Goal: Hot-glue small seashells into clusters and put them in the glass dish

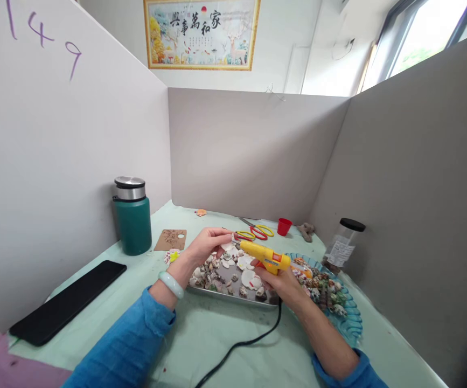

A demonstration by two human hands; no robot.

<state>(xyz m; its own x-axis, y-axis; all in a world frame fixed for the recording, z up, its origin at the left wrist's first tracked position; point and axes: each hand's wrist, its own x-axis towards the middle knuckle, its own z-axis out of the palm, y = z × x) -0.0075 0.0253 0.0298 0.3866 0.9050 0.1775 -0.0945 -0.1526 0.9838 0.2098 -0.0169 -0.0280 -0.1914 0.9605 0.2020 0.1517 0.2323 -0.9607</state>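
Observation:
My right hand [280, 280] is wrapped around the grip of a yellow hot glue gun [263, 254], whose nozzle points left. Right at that nozzle, the fingertips of my left hand [211, 243] pinch a small whitish shell [234, 236]; its exact shape is too small to tell. Below both hands lies a metal tray [233, 297] with many loose shells and several white discs [251, 279] in it. A black cord [253, 340] runs from the glue gun down across the table. My right forearm partly hides a blue scalloped plate [354, 318] heaped with small shells [326, 291].
Scissors [263, 231] with yellow and red handles and a red cup [284, 227] stand behind the tray. To the left are a green bottle [134, 226], a brown card [171, 240] and a black flat case [69, 302]. A clear jar [343, 245] stands right. Grey partitions [257, 151] enclose the table.

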